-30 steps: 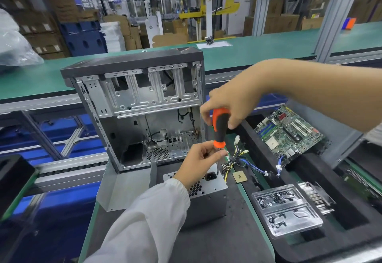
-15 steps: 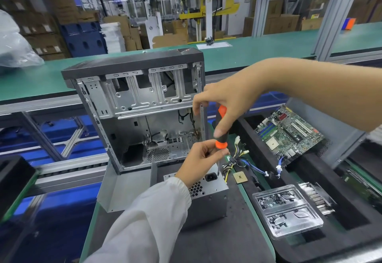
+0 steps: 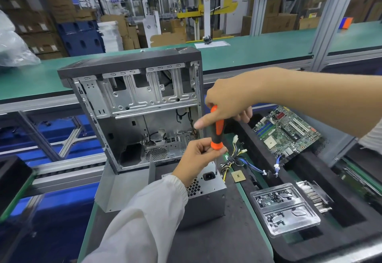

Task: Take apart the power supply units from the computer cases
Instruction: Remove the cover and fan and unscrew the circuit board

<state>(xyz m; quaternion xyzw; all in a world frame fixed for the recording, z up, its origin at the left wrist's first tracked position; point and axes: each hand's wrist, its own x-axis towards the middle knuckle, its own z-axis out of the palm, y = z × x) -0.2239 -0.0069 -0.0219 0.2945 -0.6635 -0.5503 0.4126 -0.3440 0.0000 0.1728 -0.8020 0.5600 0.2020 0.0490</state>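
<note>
- The power supply unit (image 3: 203,198), a grey metal box, stood outside the computer case (image 3: 136,105), near and slightly right of it on the dark mat (image 3: 223,240), with its socket face turned upward.
- The right hand (image 3: 227,101) was clenched round the upper handle of the orange-and-black screwdriver (image 3: 217,130), with the index finger stretched out toward the left.
- The lower orange collar of the handle was pinched by the fingertips of the left hand (image 3: 198,155); the thin shaft ran down to the far right corner of the unit's top face, probably onto a screw, though the tip was too small to make out.
- The unit was judged to be heavy for its size and rigid, with smooth sheet-metal sides that could slip and edges that might be sharp; a grip across two opposite side walls was thought best.
- The wire bundle (image 3: 233,157) trailing to the right was judged soft and liable to snag, so it should not be used as a handle.
- No brand or label could be read on the unit or the case; any print on the motherboard (image 3: 287,130) at the right was too small to read.
</note>
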